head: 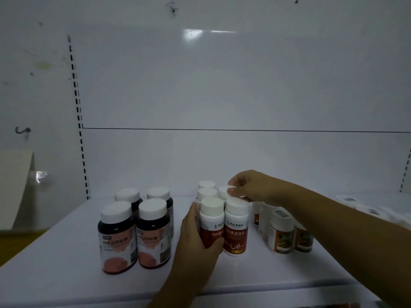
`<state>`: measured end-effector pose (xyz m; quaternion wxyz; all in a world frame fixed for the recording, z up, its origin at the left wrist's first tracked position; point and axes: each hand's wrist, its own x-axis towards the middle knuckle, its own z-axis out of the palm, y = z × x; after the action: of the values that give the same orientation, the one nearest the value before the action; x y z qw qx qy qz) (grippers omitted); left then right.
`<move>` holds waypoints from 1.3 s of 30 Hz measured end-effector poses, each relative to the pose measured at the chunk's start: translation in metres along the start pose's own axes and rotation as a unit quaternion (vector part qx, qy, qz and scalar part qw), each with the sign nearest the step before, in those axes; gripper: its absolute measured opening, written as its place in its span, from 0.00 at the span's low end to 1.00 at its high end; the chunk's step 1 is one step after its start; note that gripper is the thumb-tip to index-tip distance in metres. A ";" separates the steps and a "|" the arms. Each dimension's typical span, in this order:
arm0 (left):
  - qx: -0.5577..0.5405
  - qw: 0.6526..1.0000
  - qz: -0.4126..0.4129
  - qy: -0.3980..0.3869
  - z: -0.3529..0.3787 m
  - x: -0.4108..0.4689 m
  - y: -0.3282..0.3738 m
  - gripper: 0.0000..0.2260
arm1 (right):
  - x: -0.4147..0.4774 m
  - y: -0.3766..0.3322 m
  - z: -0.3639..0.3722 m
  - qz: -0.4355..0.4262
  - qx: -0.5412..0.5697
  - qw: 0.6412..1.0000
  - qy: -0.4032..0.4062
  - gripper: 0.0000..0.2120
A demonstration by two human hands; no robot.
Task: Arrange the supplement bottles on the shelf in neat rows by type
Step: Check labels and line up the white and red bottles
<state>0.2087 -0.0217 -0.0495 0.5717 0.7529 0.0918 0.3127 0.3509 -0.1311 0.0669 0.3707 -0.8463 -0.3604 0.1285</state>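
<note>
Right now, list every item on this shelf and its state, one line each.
Dark bottles: four, upright, capped, two rows of two.
Red-and-white bottles: upright, capped, bunched in two columns.
Green-and-orange bottles: upright, partly hidden behind the right forearm.
Left hand: grip wrapped around the front-left red-and-white bottle.
Right hand: fingertips on a back bottle's cap.
Shelf: white, holding three groups.

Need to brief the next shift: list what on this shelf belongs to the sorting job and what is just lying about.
Job:
- dark bottles
- red-label white bottles
- green-label bottles
- shelf
- left hand
- right hand

Lying about:
- beige card
- white rolls
</note>
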 end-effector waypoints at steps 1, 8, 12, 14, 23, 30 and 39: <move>-0.002 1.000 0.002 0.001 0.000 0.001 -0.001 0.40 | 0.000 0.001 0.003 0.002 -0.001 1.000 -0.003 0.15; 0.009 1.000 0.015 0.004 0.001 0.002 -0.009 0.38 | -0.002 -0.007 0.005 -0.008 -0.090 0.996 0.016 0.18; 0.013 1.000 0.021 0.009 0.003 0.004 -0.012 0.41 | 0.003 -0.038 0.019 -0.073 -0.202 0.971 0.100 0.18; 0.023 0.999 0.021 0.011 0.004 0.006 -0.015 0.42 | 0.010 -0.052 0.028 -0.044 -0.265 0.962 0.056 0.20; 0.096 0.993 0.050 0.037 0.006 0.010 -0.010 0.41 | 0.027 -0.070 0.049 0.005 -0.385 0.922 0.052 0.19; 0.092 0.984 0.110 0.107 0.006 0.000 0.002 0.38 | 0.017 -0.081 0.034 -0.055 -0.248 0.957 0.143 0.21; 0.083 0.971 0.150 0.169 -0.003 -0.011 0.014 0.27 | -0.015 -0.089 -0.006 -0.104 0.192 0.952 0.216 0.16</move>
<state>0.1948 -0.0297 -0.0402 0.4300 0.7390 0.0985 0.5091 0.2980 -0.1035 0.1346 0.6067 -0.7245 -0.3258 -0.0297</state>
